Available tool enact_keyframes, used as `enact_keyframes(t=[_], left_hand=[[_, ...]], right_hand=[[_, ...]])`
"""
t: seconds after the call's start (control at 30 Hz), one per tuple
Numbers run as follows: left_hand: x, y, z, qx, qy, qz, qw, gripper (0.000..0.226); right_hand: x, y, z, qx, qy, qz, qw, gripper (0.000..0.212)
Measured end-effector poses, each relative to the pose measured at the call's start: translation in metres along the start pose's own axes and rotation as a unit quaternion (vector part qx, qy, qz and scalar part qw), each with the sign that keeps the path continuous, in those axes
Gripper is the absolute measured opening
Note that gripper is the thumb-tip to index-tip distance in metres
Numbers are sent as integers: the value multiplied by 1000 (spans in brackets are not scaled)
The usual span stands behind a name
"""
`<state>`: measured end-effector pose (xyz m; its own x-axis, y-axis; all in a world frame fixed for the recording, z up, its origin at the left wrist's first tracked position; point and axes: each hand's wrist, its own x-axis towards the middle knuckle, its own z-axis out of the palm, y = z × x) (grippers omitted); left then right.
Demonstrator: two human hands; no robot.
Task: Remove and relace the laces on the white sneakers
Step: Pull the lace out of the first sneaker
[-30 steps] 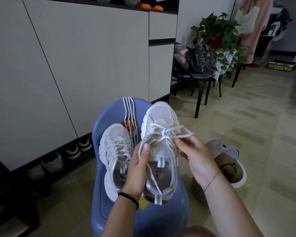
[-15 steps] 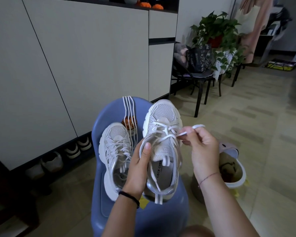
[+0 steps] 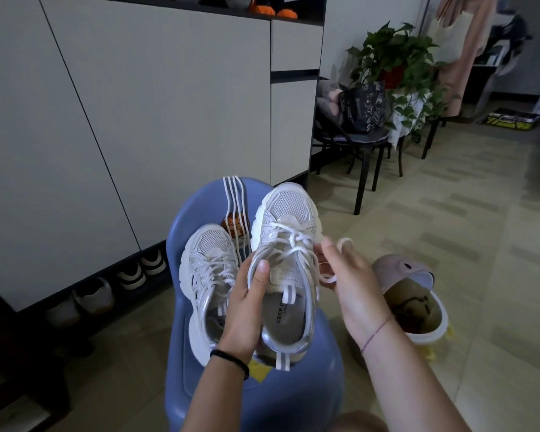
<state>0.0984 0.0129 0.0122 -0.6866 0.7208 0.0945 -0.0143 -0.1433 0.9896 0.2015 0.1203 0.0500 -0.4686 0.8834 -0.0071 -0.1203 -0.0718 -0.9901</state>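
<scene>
Two white sneakers are over a blue plastic stool. My left hand grips the right-hand sneaker by its inner side, thumb over the collar, lifting it toe away from me. Its white lace is half loosened across the tongue. My right hand pinches a loop of that lace just right of the shoe. The other sneaker, still laced, lies on the stool to the left. A loose white lace hangs over the stool's far edge.
White cupboard doors stand close on the left, with shoes stored in the gap beneath. A pink slipper lies on the tiled floor to the right. A black chair with a bag and a potted plant stand further back.
My right hand drew the lace out to the right, then came back down beside the shoe with a loop of lace around its fingers. The left hand kept the shoe steady.
</scene>
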Motion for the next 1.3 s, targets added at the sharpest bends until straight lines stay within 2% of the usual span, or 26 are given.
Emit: enact_keyframes(t=[0.13, 0.37, 0.47, 0.57, 0.7, 0.8, 1.0, 1.13, 1.23, 1.3], left_hand=[[-1, 2, 0, 10, -8, 12, 1000, 68], [-1, 1, 1, 11, -9, 12, 1000, 76], [-2, 4, 4, -8, -20, 16, 1000, 64], [-2, 3, 4, -37, -15, 9, 999, 73], [-1, 2, 3, -39, -10, 3, 999, 81], [0, 1, 4, -30, -7, 7, 999, 78], [-2, 2, 7, -21, -21, 15, 999, 65], [1, 2, 1, -82, -29, -17, 996, 77], [3, 4, -2, -81, -9, -5, 997, 80], [2, 6, -2, -42, 9, 18, 999, 80]], right_hand=[[-3, -2, 2, -87, -6, -42, 995, 23], [1, 0, -2, -171, -11, -59, 983, 34], [1, 0, -2, -54, -23, -49, 997, 20], [4, -2, -2, 108, -18, -36, 993, 20], [7, -13, -9, 326, -5, 7, 945, 22], [9, -16, -15, 405, -30, 22, 914, 26], [16, -18, -22, 291, 11, -23, 956, 33], [18, -15, -37, 132, 70, -80, 986, 30], [11, -1, -20, -62, -19, -67, 996, 15], [10, 7, -10, -179, -90, -48, 978, 19]])
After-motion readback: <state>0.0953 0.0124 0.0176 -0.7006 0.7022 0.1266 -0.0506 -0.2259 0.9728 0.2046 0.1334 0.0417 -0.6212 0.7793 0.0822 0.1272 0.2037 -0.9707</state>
